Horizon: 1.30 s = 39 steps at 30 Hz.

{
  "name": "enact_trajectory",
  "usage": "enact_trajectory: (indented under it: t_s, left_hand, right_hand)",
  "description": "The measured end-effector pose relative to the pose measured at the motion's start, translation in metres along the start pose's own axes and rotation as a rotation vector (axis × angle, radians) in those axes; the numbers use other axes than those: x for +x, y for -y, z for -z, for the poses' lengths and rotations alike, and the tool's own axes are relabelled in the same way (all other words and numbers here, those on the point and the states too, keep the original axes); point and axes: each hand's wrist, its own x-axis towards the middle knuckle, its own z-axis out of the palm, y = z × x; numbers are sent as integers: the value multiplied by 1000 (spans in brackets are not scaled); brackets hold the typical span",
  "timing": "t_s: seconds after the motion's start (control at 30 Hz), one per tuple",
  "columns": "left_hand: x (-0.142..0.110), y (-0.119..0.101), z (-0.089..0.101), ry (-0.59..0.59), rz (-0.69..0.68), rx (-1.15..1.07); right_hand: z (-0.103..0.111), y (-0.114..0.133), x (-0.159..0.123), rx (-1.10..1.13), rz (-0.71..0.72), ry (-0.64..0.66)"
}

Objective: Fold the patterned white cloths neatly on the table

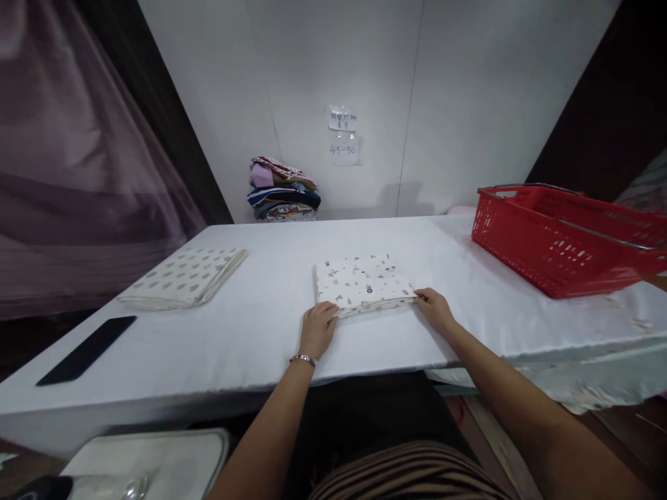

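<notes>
A folded white cloth (359,281) with small grey and dark printed figures lies flat in the middle of the table, its layered edge towards me. At its near left corner is my left hand (319,326), fingers closed over the corner, a bracelet on the wrist. My right hand (433,309) pinches the near right corner between thumb and fingers. The thumbs and fingertips are partly hidden by the cloth's edge.
A white-covered table (250,347) spans the view. On its left lie a folded spotted cloth (185,278) and a dark flat strip (86,351). A red basket (552,243) stands on the right. Behind are stacked folded fabrics (284,191) and paper notes (344,149) on the wall.
</notes>
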Motion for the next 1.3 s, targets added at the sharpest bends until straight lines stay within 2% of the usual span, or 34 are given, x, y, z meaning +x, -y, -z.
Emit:
enact_trajectory:
  t_s: [0.1,0.2,0.3,0.37,0.57,0.67,0.8,0.9,1.03,1.17,1.3]
  left_hand:
    - [-1,-1,-1,-14,-14,-3]
    - [0,-4,-1,-44,-57,17]
    - [0,-6,1,-78,-103,68]
    - [-2,-7,4,-78,-114,116]
    - [-9,-4,14,-18,-49,162]
    - [-10,-3,15,-24,-10,76]
    - [-11,-2,13,-68,42,-107]
    - [-12,-1,11,-150,126,-205]
    - [-13,2,11,-248,280,-294]
    - [-16,3,12,-254,384,-296]
    - [-18,-1,14,-242,389,-198]
  right_hand:
    - [5,4,0,-120,119,3]
    - [6,23,1,-228,329,-15]
    - [-4,46,1,-247,510,70]
    - [-13,56,0,-244,575,138]
    - [-28,49,-6,-221,594,233]
    - [-27,45,-8,-199,578,250]
    - [-27,54,-7,-163,515,244]
    - [-32,70,-2,-108,511,215]
    - [-48,102,6,8,627,209]
    - [-73,138,6,91,718,286]
    - [-97,163,1,77,724,359]
